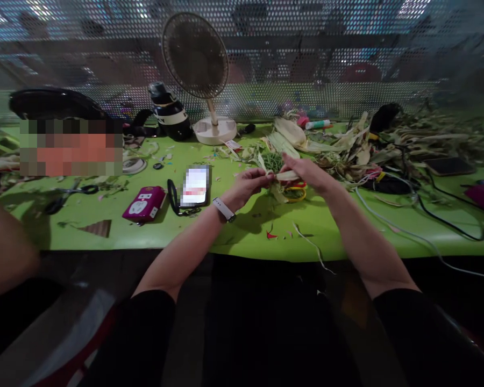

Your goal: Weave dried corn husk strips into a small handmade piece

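Note:
Between my two hands is a pale, dry-looking corn husk piece (287, 176). My left hand (250, 185), with a white wristband, pinches its left end between thumb and fingertips. From the other side my right hand (304, 169) closes on the same piece, its thumb raised and most of its fingers hidden. Shredded green plant bits (272, 160) lie just behind my fingers. Beneath the right hand show the yellow and red loops (295, 193) of what look like scissor handles. A larger pale husk (289, 134) rests further back.
A phone (196, 185), a magenta box (145, 204), a fan (213, 130) and a black bottle (171, 115) stand left. Dried husks (347, 150) and cables (403, 226) spread right. Another person's arm (4, 242) is at far left, near dark scissors (66, 198).

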{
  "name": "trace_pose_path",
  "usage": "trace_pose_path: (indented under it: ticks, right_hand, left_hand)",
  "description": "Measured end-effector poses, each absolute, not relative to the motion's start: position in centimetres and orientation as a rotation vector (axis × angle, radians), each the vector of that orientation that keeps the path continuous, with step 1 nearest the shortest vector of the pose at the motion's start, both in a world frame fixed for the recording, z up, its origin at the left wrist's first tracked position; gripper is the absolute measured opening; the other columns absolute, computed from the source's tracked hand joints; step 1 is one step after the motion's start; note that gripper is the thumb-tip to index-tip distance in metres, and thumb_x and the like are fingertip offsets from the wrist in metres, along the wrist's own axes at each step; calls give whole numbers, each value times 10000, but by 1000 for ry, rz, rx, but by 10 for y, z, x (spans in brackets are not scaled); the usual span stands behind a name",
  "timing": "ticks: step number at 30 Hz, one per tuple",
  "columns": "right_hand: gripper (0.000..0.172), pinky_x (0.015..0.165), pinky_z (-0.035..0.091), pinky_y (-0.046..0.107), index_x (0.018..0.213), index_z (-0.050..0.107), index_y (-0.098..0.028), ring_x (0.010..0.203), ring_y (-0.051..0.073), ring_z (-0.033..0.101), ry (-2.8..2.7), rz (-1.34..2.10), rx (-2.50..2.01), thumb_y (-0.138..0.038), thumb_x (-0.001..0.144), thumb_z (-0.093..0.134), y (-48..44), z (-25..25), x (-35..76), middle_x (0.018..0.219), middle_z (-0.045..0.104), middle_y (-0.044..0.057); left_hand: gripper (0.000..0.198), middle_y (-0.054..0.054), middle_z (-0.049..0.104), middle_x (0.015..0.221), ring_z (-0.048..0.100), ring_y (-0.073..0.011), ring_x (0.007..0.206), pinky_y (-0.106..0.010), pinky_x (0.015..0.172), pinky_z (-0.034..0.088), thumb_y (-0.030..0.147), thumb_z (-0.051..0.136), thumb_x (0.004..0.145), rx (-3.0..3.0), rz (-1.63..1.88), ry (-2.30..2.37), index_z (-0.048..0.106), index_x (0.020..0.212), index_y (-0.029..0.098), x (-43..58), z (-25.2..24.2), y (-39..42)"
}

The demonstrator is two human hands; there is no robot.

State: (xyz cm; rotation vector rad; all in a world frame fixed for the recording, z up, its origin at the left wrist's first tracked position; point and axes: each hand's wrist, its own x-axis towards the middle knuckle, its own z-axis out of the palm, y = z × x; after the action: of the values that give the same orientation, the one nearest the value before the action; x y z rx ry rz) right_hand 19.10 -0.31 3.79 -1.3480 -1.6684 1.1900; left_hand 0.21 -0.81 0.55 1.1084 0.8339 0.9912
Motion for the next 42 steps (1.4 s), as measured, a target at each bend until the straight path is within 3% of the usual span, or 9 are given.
trace_pose_path:
  ticks: [3,6,15,24,33,36,40,42]
  right_hand:
    - [479,486,350,248,666,600,-175,487,102,473,-1800,1132,-1263,-634,683,736,-7,41,194,514,547,-11]
    - [430,453,297,234,678,607,-177,455,83,419,-1817,1065,-1167,-582,679,751,-6,36,194,484,514,-39]
    - [428,480,321,234,682,583,-174,506,87,415,-1730,941,-1205,-533,600,801,-5,35,191,551,533,-35]
    - [424,480,303,239,683,574,-179,491,86,393,-1649,861,-1188,-552,638,773,-5,34,189,530,494,-44]
    - [391,510,301,263,653,547,-196,508,91,357,-1607,682,-1136,-538,723,722,-4,30,187,552,453,-41]
    - [354,537,343,274,712,562,-203,534,107,396,-1591,614,-1144,-525,760,697,-1,28,189,601,480,-28]
    - [331,637,423,300,932,587,-220,687,150,515,-1453,272,-1102,-473,761,715,-10,31,185,836,586,32]
    - [252,652,429,308,905,597,-222,701,160,528,-1462,214,-1112,-452,817,650,-19,32,177,815,598,38]
  left_hand:
    - [167,30,662,741,532,-42,584,-176,524,375,257,787,674,938,1012,818,666,757,177,1,11,-4]
    - [179,11,661,725,494,-53,552,-195,496,354,332,757,726,856,973,845,699,804,183,1,14,-4]
    - [267,28,602,670,495,-51,560,-206,449,220,410,810,672,1071,1007,878,676,758,196,1,14,-11]
    - [324,19,647,701,564,-52,590,-184,478,297,436,810,668,1275,981,809,659,786,175,0,6,-10]
    - [275,-30,726,788,655,-90,694,-203,607,447,378,808,683,1269,951,771,691,802,159,1,6,-12]
    - [248,-29,732,805,668,-93,713,-212,649,479,331,814,684,1200,950,765,697,812,153,2,5,-12]
    - [204,-26,738,855,692,-99,772,-231,742,521,263,808,695,974,1097,719,687,815,152,6,5,-10]
    - [197,-25,743,894,699,-105,827,-243,811,529,238,802,703,887,1199,670,681,837,158,7,6,-9]
